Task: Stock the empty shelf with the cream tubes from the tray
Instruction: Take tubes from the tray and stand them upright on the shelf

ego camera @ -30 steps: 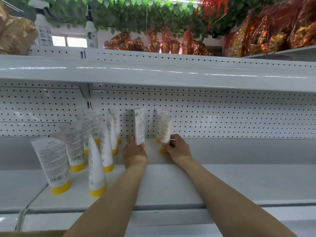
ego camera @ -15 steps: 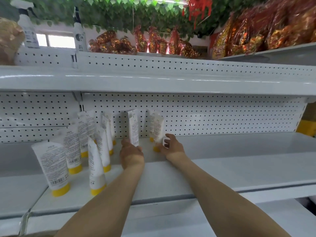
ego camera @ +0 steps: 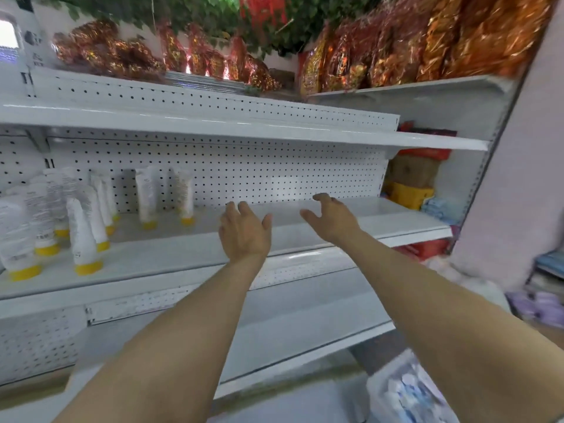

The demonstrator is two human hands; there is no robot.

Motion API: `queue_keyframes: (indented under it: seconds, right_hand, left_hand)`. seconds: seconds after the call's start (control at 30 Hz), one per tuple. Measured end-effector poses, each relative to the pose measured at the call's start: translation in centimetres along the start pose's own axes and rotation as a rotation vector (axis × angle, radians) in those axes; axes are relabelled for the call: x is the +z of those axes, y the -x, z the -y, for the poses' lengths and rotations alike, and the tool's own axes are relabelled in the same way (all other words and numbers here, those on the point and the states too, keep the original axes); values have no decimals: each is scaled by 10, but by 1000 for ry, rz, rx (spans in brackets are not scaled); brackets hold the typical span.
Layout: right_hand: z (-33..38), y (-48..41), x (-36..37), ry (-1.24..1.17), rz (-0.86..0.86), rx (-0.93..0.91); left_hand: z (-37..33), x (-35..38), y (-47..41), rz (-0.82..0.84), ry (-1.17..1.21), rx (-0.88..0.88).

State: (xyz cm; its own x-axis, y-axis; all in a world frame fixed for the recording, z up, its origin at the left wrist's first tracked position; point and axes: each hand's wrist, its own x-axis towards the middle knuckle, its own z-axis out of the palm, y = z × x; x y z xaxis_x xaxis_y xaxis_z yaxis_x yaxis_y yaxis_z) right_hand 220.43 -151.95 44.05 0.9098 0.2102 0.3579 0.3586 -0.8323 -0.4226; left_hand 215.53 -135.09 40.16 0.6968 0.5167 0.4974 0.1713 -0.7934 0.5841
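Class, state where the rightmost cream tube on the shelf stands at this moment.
In the head view, the rightmost cream tube stands cap-down at the pegboard, left of centre, beside another tube and left of the empty left hand.

We've only got one view here, the head cam: it looks forward and slightly down along both forearms, close up to the white shelf (ego camera: 213,248), tilted and angled toward its right end.

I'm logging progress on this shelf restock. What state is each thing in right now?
left hand: open, empty, fingers spread.
right hand: open, empty.
cream tubes: upright on yellow caps, grouped at the shelf's left.
shelf: partly stocked; bare to the right of the tubes.
upper shelf: bare as far as visible.
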Motion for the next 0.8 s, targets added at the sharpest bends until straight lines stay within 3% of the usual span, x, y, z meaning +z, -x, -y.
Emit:
queue_keyframes:
  seconds: [0.2, 0.4, 0.63, 0.8]
  right_hand:
    - [-109, 93, -98, 21, -91, 190]
    - [-195, 166, -148, 65, -146, 367]
    - [-280, 199, -157, 14, -133, 527]
    - [-358, 181, -128, 40, -73, 629]
  left_hand:
    - [-120, 22, 102, 168, 104, 125]
    - [-196, 52, 187, 311, 142, 199]
    - [-244, 117, 231, 425, 102, 264]
    - [-251, 213, 240, 533, 88, 258]
